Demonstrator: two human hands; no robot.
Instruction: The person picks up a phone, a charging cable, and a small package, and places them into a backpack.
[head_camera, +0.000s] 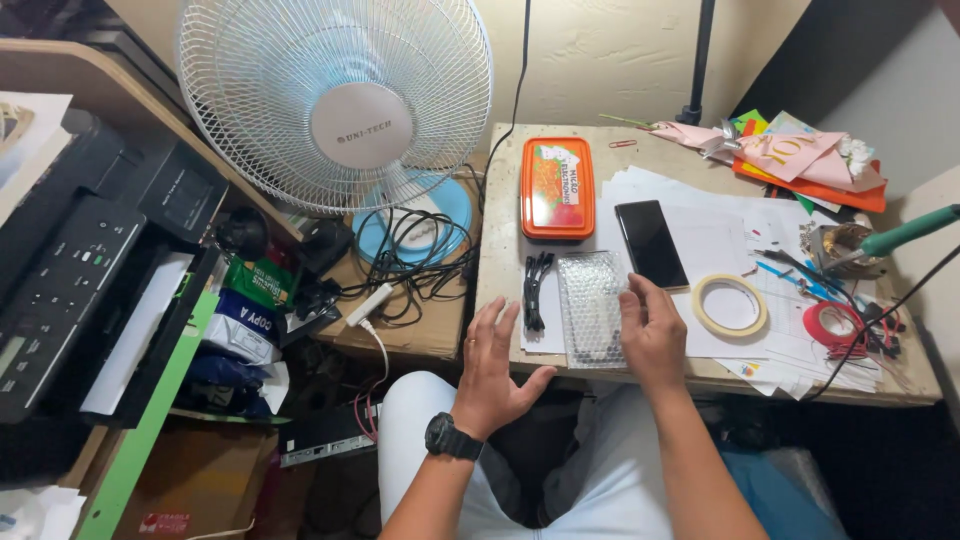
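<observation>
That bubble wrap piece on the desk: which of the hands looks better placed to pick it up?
The right hand, probably. Its fingers already rest at the edge of the bubble wrap, while the left hand hovers open off the desk's front edge, touching nothing.

Cream plaster wall (600, 50) behind the wooden desk (500, 230). White electric fan (335, 100) left of the desk, on a lower shelf. Black printer (90, 260) further left. Black pole (700, 60) rises behind the desk.

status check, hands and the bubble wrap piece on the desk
Left hand open, empty, hovering at desk edge. Right hand open, fingers touching bubble wrap. Cables left of it, phone just beyond.
</observation>
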